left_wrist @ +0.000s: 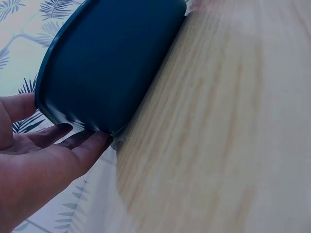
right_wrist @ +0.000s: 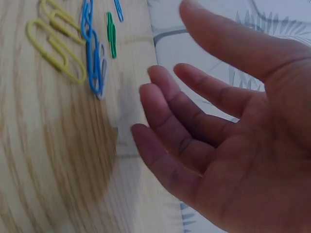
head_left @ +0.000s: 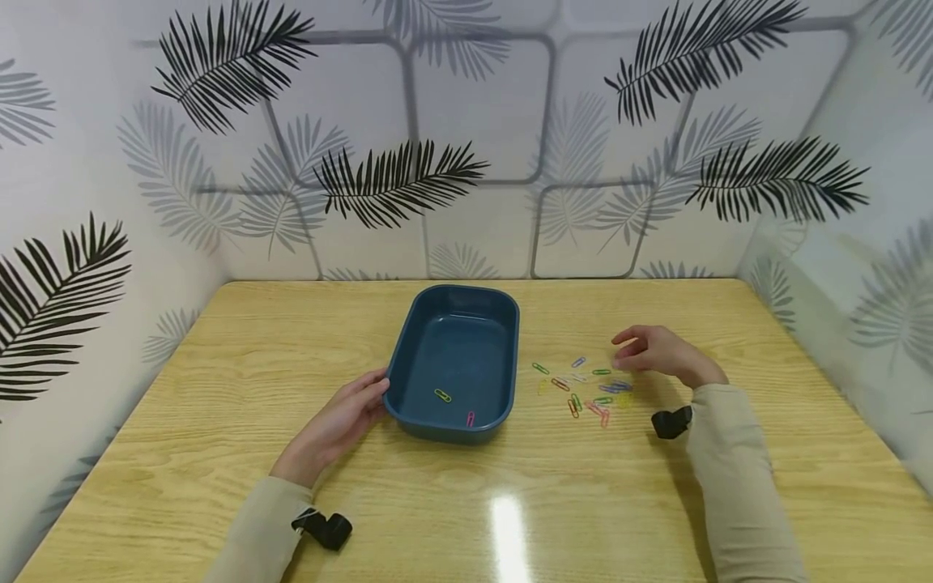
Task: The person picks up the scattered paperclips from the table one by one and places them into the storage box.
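A dark blue tray (head_left: 449, 433) stands on the table, with a yellow paper clip (head_left: 442, 395) and a pink paper clip (head_left: 470, 419) inside it. My left hand (head_left: 350, 417) holds the tray's near left corner. In the left wrist view its thumb is at the rim and the other fingers lie against the outer wall. Right of the tray, several coloured paper clips (head_left: 576, 402) are scattered on the wood. My right hand (head_left: 659, 354) hovers beside their right edge, fingers loosely bent and holding nothing. Yellow clips (right_wrist: 56, 51), blue clips (right_wrist: 93, 63) and a green clip (right_wrist: 112, 35) lie nearest it.
The wooden table (head_left: 291, 332) runs back to a wall (head_left: 481, 113) with a leaf pattern. Side walls close in at left and right. A black wrist camera (head_left: 324, 529) sits on the left sleeve, and another wrist camera (head_left: 671, 422) on the right.
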Tool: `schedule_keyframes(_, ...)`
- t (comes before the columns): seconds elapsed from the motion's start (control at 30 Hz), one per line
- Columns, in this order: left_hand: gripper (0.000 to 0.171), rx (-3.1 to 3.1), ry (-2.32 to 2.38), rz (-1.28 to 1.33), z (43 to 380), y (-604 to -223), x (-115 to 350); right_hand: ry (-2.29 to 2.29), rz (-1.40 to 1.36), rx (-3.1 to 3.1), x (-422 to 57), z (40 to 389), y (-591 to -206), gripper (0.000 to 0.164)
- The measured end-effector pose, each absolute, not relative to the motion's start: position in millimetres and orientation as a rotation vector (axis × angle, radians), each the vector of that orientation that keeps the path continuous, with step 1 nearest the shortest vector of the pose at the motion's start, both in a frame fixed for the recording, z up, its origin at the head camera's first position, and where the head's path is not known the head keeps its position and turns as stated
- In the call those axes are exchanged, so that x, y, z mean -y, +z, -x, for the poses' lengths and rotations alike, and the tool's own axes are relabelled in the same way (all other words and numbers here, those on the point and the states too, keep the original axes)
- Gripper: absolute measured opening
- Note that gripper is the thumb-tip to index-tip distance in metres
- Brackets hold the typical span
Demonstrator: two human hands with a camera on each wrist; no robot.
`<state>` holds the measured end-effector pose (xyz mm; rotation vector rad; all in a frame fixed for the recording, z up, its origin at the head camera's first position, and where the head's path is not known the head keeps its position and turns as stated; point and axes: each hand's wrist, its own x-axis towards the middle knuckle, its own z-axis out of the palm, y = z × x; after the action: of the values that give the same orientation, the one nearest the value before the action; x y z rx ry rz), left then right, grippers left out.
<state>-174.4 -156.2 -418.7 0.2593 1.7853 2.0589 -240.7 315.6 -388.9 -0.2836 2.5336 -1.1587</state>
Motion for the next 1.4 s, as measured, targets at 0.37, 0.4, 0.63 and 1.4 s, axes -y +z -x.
schedule_keyframes(0.37,0.052,-1.805,2.057,-0.248,175.5,-423.7,156.1,-0.835,0.356,-2.636,-311.9,238.1,-390.5,0.032)
schedule_keyframes(0.4,0.051,-1.81,2.057,-0.24,175.5,-423.7,156.6,-0.815,0.355,-2.646,-310.3,238.3,-391.6,0.031)
schedule_keyframes(0.63,0.052,-1.812,2.043,-0.261,175.3,-422.8,158.0,-0.771,0.338,-2.66,-305.0,236.3,-391.7,0.018)
schedule_keyframes(1.4,0.054,-1.798,2.046,-0.269,174.5,-420.8,158.5,-1.011,0.316,-2.593,-310.1,237.9,-389.8,0.018)
